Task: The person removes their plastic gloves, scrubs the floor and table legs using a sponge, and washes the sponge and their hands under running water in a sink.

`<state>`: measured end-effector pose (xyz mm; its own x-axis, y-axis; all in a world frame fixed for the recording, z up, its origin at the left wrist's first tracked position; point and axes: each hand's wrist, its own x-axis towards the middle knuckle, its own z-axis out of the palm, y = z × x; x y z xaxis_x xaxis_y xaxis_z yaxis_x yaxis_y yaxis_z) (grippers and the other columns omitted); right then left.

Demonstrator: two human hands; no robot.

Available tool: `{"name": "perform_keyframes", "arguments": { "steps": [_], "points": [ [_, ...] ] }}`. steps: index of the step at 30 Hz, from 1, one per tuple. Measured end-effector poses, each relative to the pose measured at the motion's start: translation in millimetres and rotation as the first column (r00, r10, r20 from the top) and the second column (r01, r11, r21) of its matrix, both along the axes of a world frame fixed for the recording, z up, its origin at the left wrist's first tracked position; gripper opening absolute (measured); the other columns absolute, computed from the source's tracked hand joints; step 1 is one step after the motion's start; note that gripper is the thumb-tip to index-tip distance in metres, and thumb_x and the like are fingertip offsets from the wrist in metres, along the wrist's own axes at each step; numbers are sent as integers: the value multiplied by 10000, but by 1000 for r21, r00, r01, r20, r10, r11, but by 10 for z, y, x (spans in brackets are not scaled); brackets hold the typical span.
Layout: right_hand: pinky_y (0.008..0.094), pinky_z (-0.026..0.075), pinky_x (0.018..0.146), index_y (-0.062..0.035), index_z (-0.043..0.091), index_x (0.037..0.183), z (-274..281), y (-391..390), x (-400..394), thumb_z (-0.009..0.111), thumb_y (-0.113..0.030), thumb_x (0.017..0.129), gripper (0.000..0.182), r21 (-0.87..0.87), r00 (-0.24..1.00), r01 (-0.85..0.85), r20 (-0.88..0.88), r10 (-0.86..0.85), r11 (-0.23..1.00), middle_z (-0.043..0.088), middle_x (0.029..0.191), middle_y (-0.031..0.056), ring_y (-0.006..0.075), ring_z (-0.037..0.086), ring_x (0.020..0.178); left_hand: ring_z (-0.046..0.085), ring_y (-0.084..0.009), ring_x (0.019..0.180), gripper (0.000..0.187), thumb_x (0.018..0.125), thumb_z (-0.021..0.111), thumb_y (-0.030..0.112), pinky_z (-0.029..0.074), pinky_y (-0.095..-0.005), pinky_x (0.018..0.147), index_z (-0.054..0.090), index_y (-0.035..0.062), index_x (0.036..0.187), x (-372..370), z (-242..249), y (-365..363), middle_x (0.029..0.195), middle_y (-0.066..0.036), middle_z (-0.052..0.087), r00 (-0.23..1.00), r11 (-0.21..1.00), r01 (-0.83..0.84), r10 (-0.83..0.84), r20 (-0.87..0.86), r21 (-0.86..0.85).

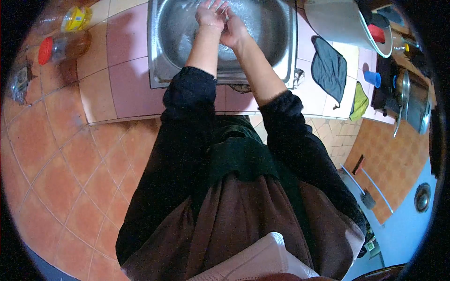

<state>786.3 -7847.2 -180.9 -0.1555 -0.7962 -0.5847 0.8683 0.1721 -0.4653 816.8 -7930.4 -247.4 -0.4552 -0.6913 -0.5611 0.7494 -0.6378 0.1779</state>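
Observation:
Both my hands are over the metal sink (161,75), where water splashes and ripples. My left hand (211,16) is turned palm up, its fingers stretched out and a little apart, with no object on it. Close against it, my right hand (235,32) is wet and slightly cupped. Its fingers are partly hidden beside the left hand, and I see nothing held in it. The black sleeves (190,93) are pushed up my forearms.
A dark cloth (329,65) and a green cloth (359,102) lie on the tiled counter to the right. A large white bucket (335,23) stands behind them, near a blue cup (372,78). On the left are a red-lidded jar (65,47) and a yellow-labelled container (78,18).

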Motion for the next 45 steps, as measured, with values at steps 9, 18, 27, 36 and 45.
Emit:
{"name": "perform_keyframes", "arguments": {
  "steps": [9,18,27,36,45],
  "points": [
    [412,401,878,-36,444,1107,-1079,-261,-612,227,-282,902,387,89,905,369,193,-380,925,506,1093,138,275,507,954,431,-145,1091,349,904,416,288,283,-262,965,529,55,1139,89,559,845,1138,-48,527,706,350,687,-114,699,-637],
    [443,413,855,-18,392,1149,-555,973,-238,239,-242,900,368,52,874,436,214,-436,898,470,1124,170,311,496,987,-55,-281,1328,601,742,621,279,0,-380,1057,390,112,1272,371,966,1446,1427,-197,21,765,203,635,-33,643,-745],
    [474,425,831,0,340,1191,-1374,-523,-680,251,-203,898,367,-29,827,527,247,-505,849,433,1155,203,348,484,1021,331,-245,1222,591,913,422,239,262,-355,1011,97,54,1370,273,691,1172,1365,-108,259,907,674,420,-327,265,-608],
    [458,454,815,27,334,1173,-615,-354,-189,281,-95,892,311,-110,828,559,130,-545,822,432,1147,224,353,523,974,561,-243,898,399,925,354,357,470,-378,760,486,37,1124,41,196,421,1077,-126,535,827,868,496,-474,301,4],
    [315,421,652,-23,557,966,-1173,155,-46,514,-79,801,179,393,813,333,-580,-50,857,579,812,88,189,530,734,398,-266,1174,539,842,485,285,342,-360,938,338,-6,1271,551,-534,205,1305,-166,380,-27,874,478,-83,996,86]
  ]
}}
